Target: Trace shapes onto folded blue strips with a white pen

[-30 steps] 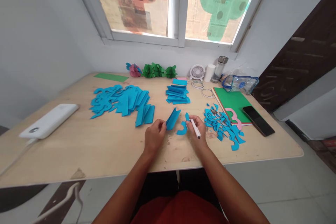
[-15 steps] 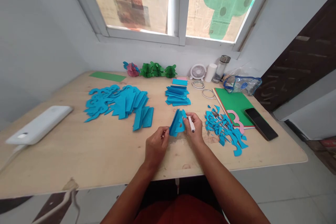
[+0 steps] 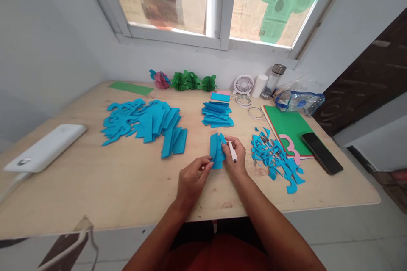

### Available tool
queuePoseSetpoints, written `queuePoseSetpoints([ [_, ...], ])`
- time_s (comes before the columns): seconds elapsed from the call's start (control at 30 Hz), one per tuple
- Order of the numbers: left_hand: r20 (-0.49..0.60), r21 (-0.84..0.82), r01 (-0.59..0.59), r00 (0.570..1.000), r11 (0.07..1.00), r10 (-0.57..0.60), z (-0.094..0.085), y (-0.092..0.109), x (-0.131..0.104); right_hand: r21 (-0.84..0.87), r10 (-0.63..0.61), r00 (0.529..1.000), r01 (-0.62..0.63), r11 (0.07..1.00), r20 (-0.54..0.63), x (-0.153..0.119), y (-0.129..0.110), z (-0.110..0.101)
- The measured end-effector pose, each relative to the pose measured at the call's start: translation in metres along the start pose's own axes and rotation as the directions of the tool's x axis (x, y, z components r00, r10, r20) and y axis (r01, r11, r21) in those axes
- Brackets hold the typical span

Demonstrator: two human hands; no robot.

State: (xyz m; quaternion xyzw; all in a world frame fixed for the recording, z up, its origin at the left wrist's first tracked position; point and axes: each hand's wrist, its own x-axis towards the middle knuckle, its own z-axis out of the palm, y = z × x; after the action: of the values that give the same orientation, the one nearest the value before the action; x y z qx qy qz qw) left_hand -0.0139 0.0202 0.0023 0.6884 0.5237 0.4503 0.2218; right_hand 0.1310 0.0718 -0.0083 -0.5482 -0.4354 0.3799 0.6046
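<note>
A folded piece of blue paper point(image 3: 215, 148) is held between my two hands near the front of the wooden table. My left hand point(image 3: 193, 178) is closed, its thumb and fingertips pinching the paper's lower left edge. On the other side my right hand point(image 3: 237, 159) grips the paper's right part, and a white marker with a dark tip point(image 3: 232, 151) is tucked in the same hand. Just beyond lies a stack of folded blue paper point(image 3: 218, 114). Blue paper scraps point(image 3: 273, 156) are scattered right of my right hand.
Blue cut-outs point(image 3: 122, 120) and folded strips point(image 3: 157, 123) lie to the left, past a white power bank point(image 3: 46, 147). Rightward are a phone point(image 3: 321, 152), green sheets point(image 3: 286, 127) and a pink paper curve point(image 3: 288, 147). Tape rolls point(image 3: 243, 100), a small fan point(image 3: 243, 84) and a bottle point(image 3: 274, 81) stand behind.
The blue paper has turned from a slanted, spread pose to a flatter, more upright one. My left hand has shifted slightly right and down along its edge. The camera view has shifted slightly.
</note>
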Motion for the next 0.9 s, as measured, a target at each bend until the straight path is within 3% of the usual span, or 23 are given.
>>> queuePoseSetpoints([
  [0.43, 0.077, -0.132, 0.083, 0.994, 0.988, -0.073, -0.003, 0.01, -0.003, -0.07, 0.028, 0.999, -0.031, 0.997, -0.041, -0.007, 0.0, 0.006],
  [0.57, 0.022, -0.205, 0.186, 0.982, 0.961, -0.186, 0.001, 0.01, 0.012, -0.076, 0.013, 1.0, -0.014, 0.997, -0.02, -0.009, -0.001, 0.006],
  [0.73, 0.047, -0.327, 0.377, 0.922, 0.867, -0.383, 0.013, 0.005, 0.034, -0.084, -0.006, 1.0, 0.005, 0.996, -0.009, -0.012, 0.0, 0.007],
  [0.9, 0.026, -0.391, 0.424, 0.892, 0.817, -0.45, 0.019, 0.001, 0.042, -0.088, -0.014, 1.0, 0.014, 0.996, 0.008, -0.014, 0.0, 0.008],
])
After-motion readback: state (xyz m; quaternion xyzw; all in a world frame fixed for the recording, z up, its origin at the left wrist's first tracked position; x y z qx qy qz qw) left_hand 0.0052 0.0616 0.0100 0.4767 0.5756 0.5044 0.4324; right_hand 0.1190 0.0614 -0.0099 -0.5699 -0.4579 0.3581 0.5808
